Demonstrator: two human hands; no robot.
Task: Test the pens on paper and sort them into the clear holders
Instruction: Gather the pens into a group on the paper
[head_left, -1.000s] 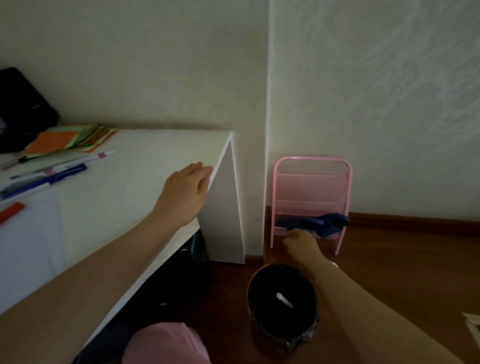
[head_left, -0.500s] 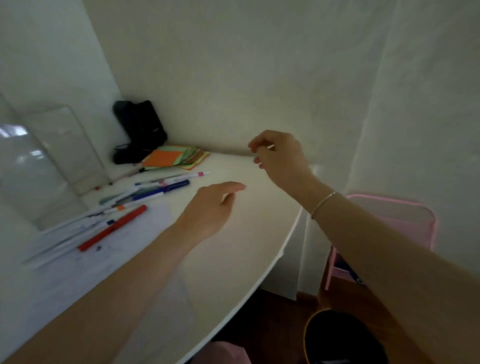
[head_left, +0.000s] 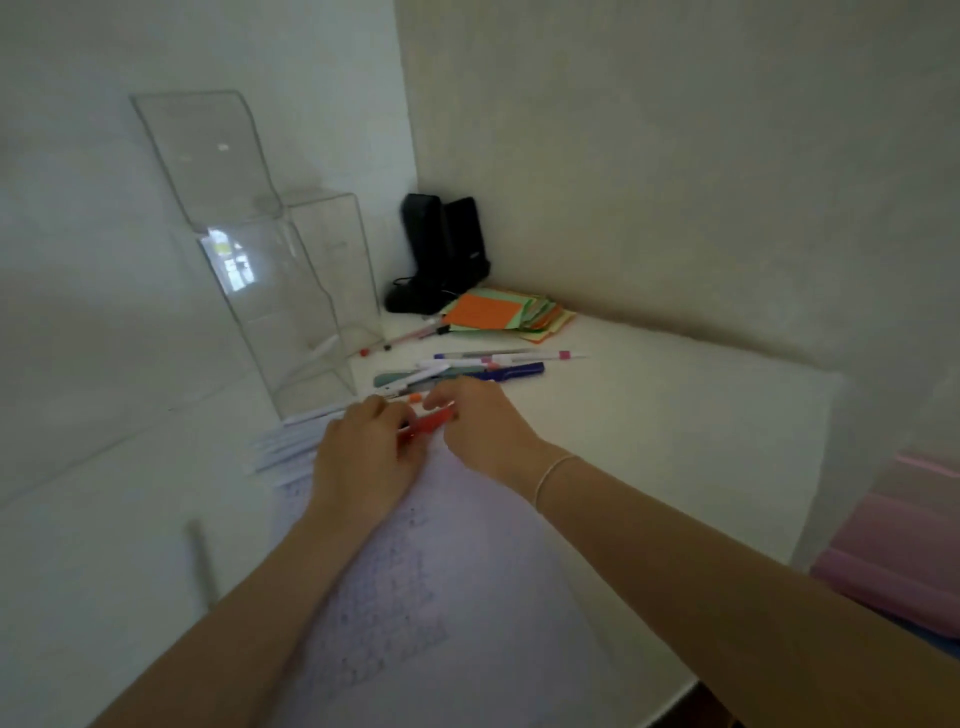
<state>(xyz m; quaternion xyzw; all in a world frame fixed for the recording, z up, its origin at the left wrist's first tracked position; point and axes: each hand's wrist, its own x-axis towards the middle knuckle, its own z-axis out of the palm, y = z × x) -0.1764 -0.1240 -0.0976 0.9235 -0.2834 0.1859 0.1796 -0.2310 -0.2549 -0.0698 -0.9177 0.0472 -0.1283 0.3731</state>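
At the far left the clear holders (head_left: 270, 291) are standing against the wall, tall and hollow, and we are judging them light and easy to tip, so pens should be dropped in gently rather than pushed. Just in front of them white pens (head_left: 291, 441) are lying fanned on the desk (head_left: 649, 415), touching the top edge of the paper (head_left: 441, 571), which is already carrying rows of small test marks. Moving right, we are holding the red pen (head_left: 428, 423) over that top edge with both hands: the left hand (head_left: 363, 457) is curling its fingers round the near end, and the right hand (head_left: 483, 421) is pinching the far end between thumb and fingertips, as if we are about to pull off a cap, though blur is keeping us from being sure. We are reckoning the pen light, stiff and smooth, best gripped on the barrel with a firm pinch on the cap. Just beyond our hands more loose pens, among them a blue pen (head_left: 514, 371), are waiting in a loose pile, and further back coloured notes (head_left: 498, 312) are sitting beside a black object (head_left: 441, 249) in the corner.
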